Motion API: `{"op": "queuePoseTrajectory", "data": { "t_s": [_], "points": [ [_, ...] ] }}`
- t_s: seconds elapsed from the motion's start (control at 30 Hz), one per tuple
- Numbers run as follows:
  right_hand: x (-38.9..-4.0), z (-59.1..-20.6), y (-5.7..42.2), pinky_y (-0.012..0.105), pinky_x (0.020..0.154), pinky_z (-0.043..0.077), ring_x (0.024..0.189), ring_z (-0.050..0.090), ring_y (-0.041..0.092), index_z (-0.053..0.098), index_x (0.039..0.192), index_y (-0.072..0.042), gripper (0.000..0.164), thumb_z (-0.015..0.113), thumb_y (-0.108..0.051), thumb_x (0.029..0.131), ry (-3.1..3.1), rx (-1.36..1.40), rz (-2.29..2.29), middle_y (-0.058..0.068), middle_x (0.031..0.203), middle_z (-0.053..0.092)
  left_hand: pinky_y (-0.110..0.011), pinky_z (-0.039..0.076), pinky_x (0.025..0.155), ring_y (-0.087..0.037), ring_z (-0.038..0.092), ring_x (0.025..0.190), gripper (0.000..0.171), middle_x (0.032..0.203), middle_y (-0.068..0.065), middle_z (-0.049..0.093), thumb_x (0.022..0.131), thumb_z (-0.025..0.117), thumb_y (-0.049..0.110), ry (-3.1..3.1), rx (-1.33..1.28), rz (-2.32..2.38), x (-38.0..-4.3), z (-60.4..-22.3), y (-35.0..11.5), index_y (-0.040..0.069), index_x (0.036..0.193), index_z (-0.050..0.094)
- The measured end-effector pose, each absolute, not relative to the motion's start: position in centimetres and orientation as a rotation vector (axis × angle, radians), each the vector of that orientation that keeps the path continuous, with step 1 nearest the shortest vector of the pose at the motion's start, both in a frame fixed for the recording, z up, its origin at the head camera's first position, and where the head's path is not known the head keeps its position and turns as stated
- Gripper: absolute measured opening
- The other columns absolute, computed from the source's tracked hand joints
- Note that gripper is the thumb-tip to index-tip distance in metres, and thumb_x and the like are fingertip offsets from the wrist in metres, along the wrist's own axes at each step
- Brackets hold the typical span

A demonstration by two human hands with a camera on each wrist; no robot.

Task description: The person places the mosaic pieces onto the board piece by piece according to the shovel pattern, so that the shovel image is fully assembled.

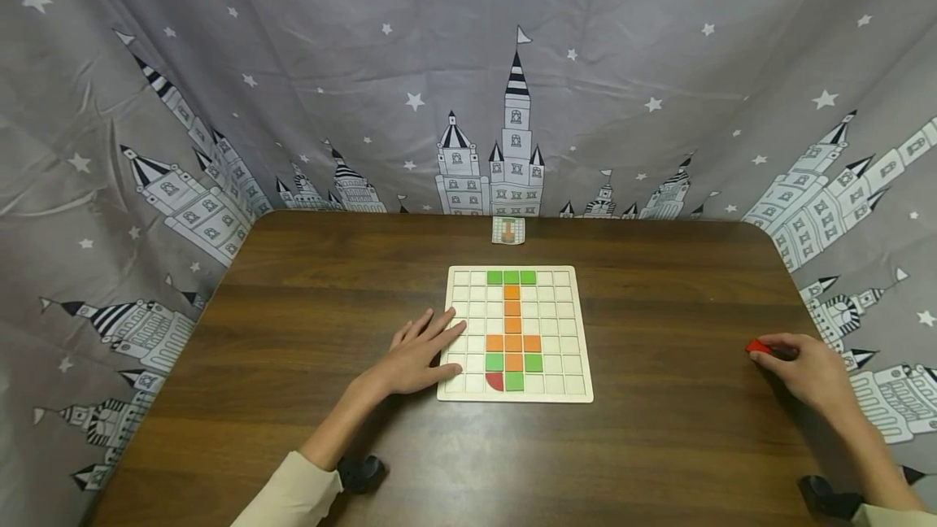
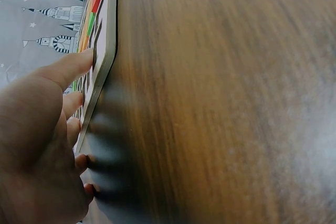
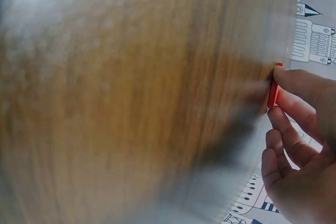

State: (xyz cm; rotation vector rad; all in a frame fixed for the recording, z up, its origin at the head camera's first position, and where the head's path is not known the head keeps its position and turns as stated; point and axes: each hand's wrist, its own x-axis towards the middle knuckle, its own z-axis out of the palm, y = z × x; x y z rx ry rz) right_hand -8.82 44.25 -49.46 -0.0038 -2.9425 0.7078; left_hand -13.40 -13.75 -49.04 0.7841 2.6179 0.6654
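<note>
A white grid board (image 1: pixel 567 340) lies on the table, bearing green, orange and red tiles. The orange tiles form a column with a short crossbar, and green tiles (image 1: pixel 511 277) line the top. Near the bottom a red quarter-round tile (image 1: pixel 494 381) sits beside a green one. My left hand (image 1: pixel 417 354) rests at the board's left edge, fingers spread, thumb and fingertips on the board. Far to the right, my right hand (image 1: pixel 808 372) pinches a small red tile (image 3: pixel 273 86) between thumb and fingers; in the right wrist view it is seen edge-on.
Behind the board, by the table's back edge, lies a small pattern card (image 1: pixel 508 231). The brown wooden table (image 1: pixel 329 267) is backed by a grey curtain (image 1: pixel 410 39) printed with castles and stars. Black wrist straps show on both arms.
</note>
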Motion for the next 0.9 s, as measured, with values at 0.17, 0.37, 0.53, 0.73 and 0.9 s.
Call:
{"op": "queuePoseTrajectory", "data": {
  "t_s": [0.17,0.37,0.53,0.73,0.9],
  "points": [
    [-8.8,-49.4,43.8,0.058,0.068,0.045,0.089,0.062,0.052,0.074,0.094,0.006,0.025,0.079,-0.017,0.085,-2.926,0.011,0.68,0.028,0.093,0.069,-0.069,0.007,0.109,-0.045,0.008,0.148,0.07,0.164,-0.013,0.019,0.099,0.058,0.041,2.624,0.805,0.703,-13.4,-49.4,-13.8,0.012,0.157,0.033],
    [-8.8,-49.0,41.7,0.062,0.071,0.045,0.093,0.062,0.054,0.075,0.098,0.003,0.027,0.081,-0.02,0.085,-2.901,0.084,0.723,0.027,0.096,0.07,-0.068,0.006,0.11,-0.044,0.007,0.149,0.07,0.165,-0.013,0.018,0.099,0.057,0.041,2.629,0.808,0.704,-13.4,-49.7,-13.8,0.012,0.158,0.032],
    [-9.1,-48.1,38.8,0.064,0.076,0.044,0.097,0.062,0.053,0.075,0.104,0.002,0.029,0.08,-0.021,0.087,-2.909,0.173,0.8,0.025,0.101,0.071,-0.069,0.007,0.109,-0.044,0.007,0.148,0.07,0.165,-0.013,0.018,0.099,0.058,0.04,2.623,0.798,0.694,-13.4,-49.5,-13.8,0.012,0.158,0.033],
    [-9.3,-47.3,34.7,0.062,0.08,0.046,0.098,0.062,0.044,0.076,0.103,-0.001,0.025,0.083,-0.013,0.082,-2.852,0.343,0.861,0.017,0.101,0.072,-0.07,0.007,0.109,-0.045,0.009,0.148,0.069,0.164,-0.013,0.02,0.099,0.058,0.041,2.624,0.808,0.721,-13.4,-49.6,-13.8,0.012,0.157,0.034],
    [-9.6,-47.2,31.3,0.056,0.08,0.05,0.096,0.064,0.034,0.076,0.102,-0.004,0.024,0.084,-0.007,0.079,-2.813,0.505,0.875,0.009,0.099,0.073,-0.068,0.006,0.11,-0.043,0.006,0.149,0.07,0.165,-0.01,0.018,0.099,0.058,0.042,2.628,0.79,0.699,-13.5,-49.8,-13.9,0.014,0.158,0.033]
  ]
}}
